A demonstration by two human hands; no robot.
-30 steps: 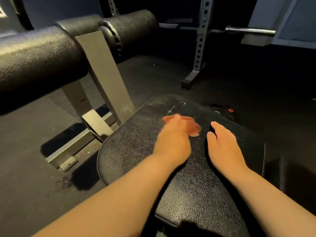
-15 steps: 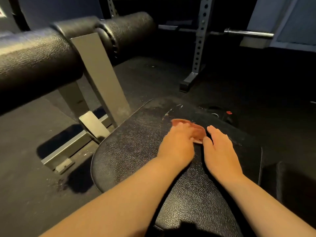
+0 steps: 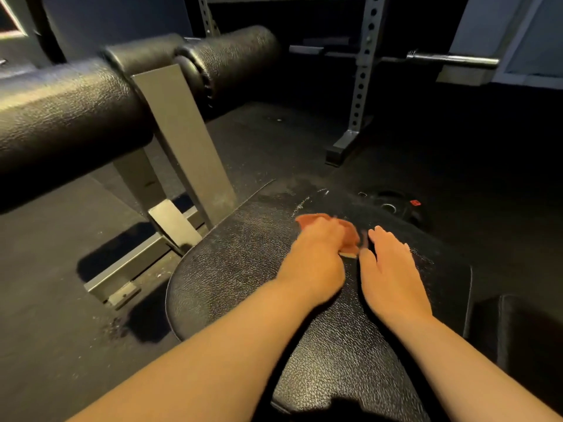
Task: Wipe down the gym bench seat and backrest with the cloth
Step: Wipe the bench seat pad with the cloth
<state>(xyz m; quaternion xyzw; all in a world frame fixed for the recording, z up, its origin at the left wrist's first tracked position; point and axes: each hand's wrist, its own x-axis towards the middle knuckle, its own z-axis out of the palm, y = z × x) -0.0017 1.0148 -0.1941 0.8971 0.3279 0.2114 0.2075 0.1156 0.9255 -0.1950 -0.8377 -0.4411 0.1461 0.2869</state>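
Cloth (image 3: 347,234), reddish, bunched under the curled fingers of the left hand (image 3: 313,257) near the far end of the seat (image 3: 243,269); right hand (image 3: 390,269) flat beside it, fingers straight; seat wiping apparently midway, pale dust (image 3: 283,193) left at far edge, backrest unseen.

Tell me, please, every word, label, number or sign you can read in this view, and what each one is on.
Nothing here is legible.
Red label on the weight plate on the floor: too small and blurred to read.
Pale marks at the far end of the bench pad: print or scuffs, cannot tell.
Cloth under the left hand: no print shows.
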